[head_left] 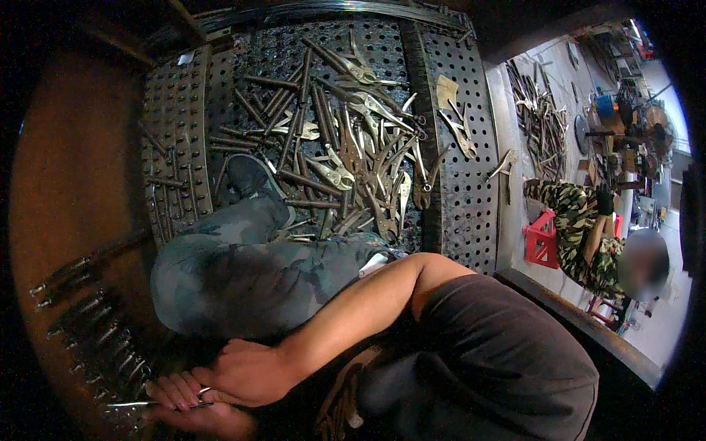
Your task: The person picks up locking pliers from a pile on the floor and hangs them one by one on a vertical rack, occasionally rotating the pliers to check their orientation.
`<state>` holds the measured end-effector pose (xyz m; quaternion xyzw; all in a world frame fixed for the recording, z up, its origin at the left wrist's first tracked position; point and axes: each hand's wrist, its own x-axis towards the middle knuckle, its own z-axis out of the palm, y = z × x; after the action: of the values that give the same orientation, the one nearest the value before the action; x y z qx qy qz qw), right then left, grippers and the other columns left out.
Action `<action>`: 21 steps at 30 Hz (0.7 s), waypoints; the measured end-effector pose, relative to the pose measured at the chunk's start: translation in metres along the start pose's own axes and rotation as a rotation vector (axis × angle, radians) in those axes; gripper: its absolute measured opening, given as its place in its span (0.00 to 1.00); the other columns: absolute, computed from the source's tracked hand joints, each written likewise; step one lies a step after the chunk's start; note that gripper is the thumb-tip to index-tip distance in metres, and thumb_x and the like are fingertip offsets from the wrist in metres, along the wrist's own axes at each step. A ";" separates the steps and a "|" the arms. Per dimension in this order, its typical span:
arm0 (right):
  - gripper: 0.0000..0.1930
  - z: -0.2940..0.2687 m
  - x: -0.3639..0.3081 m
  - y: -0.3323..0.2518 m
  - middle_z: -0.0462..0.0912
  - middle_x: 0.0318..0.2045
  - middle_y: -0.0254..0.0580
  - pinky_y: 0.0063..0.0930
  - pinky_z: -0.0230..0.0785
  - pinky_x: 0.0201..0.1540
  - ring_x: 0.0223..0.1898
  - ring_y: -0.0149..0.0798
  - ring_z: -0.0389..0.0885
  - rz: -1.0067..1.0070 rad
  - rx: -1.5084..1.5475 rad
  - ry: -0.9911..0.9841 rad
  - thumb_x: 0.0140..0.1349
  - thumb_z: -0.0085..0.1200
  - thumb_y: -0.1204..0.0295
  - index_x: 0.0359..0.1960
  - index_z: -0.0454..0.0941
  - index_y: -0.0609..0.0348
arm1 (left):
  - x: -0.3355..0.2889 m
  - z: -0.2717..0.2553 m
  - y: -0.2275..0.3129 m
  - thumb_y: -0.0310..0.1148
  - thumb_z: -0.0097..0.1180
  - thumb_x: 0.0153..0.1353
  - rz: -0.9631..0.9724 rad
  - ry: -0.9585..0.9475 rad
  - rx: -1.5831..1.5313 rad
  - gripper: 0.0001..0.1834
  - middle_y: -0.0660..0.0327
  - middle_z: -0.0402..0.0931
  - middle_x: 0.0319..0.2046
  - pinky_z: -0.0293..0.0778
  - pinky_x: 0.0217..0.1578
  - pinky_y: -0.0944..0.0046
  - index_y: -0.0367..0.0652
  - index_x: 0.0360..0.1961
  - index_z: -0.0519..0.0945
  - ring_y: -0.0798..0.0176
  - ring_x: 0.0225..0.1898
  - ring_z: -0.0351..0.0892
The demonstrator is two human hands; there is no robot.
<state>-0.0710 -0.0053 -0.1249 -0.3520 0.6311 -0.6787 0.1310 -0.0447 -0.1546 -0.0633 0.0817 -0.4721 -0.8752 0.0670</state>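
At the lower left my right hand (246,371) is closed, fingers curled over a slim shiny metal piece (131,404). Its tip sticks out to the left; my fingers hide most of it, and its exact kind does not show. Just below, partly in shadow, my left hand (202,422) is pressed against the same piece, closed around it. Beside both hands hang rows of metal parts (99,331), some with shiny ends. Farther off, a heap of locking pliers (334,173) and dark threaded rods (293,121) lies on a perforated metal platform (243,55).
My bent leg in camouflage trousers (257,279) and a dark shoe (254,180) lie between me and the heap. A brown panel (66,176) stands at left. To the right, beyond a metal edge (507,162), are a co-worker in camouflage (577,220), a red crate (540,239) and more tools (540,110).
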 end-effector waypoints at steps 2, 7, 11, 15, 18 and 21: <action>0.16 -0.013 0.002 -0.007 0.78 0.19 0.48 0.49 0.65 0.30 0.26 0.56 0.80 0.027 -0.034 0.013 0.69 0.48 0.57 0.38 0.70 0.59 | -0.001 0.001 -0.002 0.51 0.44 0.74 0.004 0.015 0.036 0.21 0.65 0.69 0.31 0.70 0.35 0.66 0.42 0.42 0.74 0.69 0.32 0.70; 0.16 -0.030 0.007 -0.003 0.77 0.16 0.43 0.46 0.65 0.26 0.22 0.55 0.79 -0.091 -0.093 0.167 0.66 0.49 0.58 0.37 0.70 0.61 | 0.000 0.000 -0.005 0.51 0.43 0.75 -0.006 0.039 0.180 0.22 0.63 0.71 0.32 0.71 0.36 0.64 0.41 0.42 0.75 0.67 0.33 0.72; 0.17 -0.039 -0.003 -0.018 0.77 0.15 0.42 0.46 0.65 0.23 0.20 0.54 0.79 -0.061 -0.228 0.064 0.65 0.49 0.58 0.37 0.70 0.62 | -0.001 0.004 -0.004 0.50 0.42 0.75 -0.005 0.064 0.324 0.22 0.62 0.72 0.34 0.72 0.36 0.62 0.41 0.42 0.76 0.65 0.33 0.73; 0.17 -0.041 -0.013 -0.023 0.78 0.15 0.43 0.46 0.65 0.22 0.20 0.53 0.80 -0.011 -0.187 0.061 0.67 0.49 0.57 0.38 0.69 0.62 | -0.006 0.003 0.000 0.49 0.41 0.76 -0.009 0.078 0.499 0.22 0.60 0.74 0.35 0.73 0.36 0.60 0.40 0.42 0.77 0.64 0.34 0.74; 0.18 -0.039 -0.017 -0.026 0.78 0.15 0.44 0.46 0.65 0.22 0.19 0.53 0.80 0.023 -0.136 -0.008 0.67 0.49 0.56 0.38 0.69 0.62 | -0.016 -0.001 0.009 0.49 0.40 0.76 -0.013 0.114 0.682 0.23 0.59 0.75 0.36 0.74 0.37 0.59 0.39 0.42 0.78 0.63 0.34 0.75; 0.19 -0.039 -0.022 -0.034 0.77 0.15 0.44 0.47 0.64 0.22 0.19 0.54 0.79 0.043 -0.141 -0.031 0.68 0.50 0.56 0.37 0.68 0.62 | -0.028 -0.008 0.026 0.48 0.40 0.76 -0.063 0.145 0.993 0.23 0.58 0.76 0.37 0.75 0.37 0.57 0.39 0.42 0.78 0.62 0.35 0.76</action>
<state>-0.0708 0.0440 -0.0984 -0.3569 0.6826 -0.6243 0.1301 -0.0145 -0.1701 -0.0436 0.1784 -0.8230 -0.5387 0.0260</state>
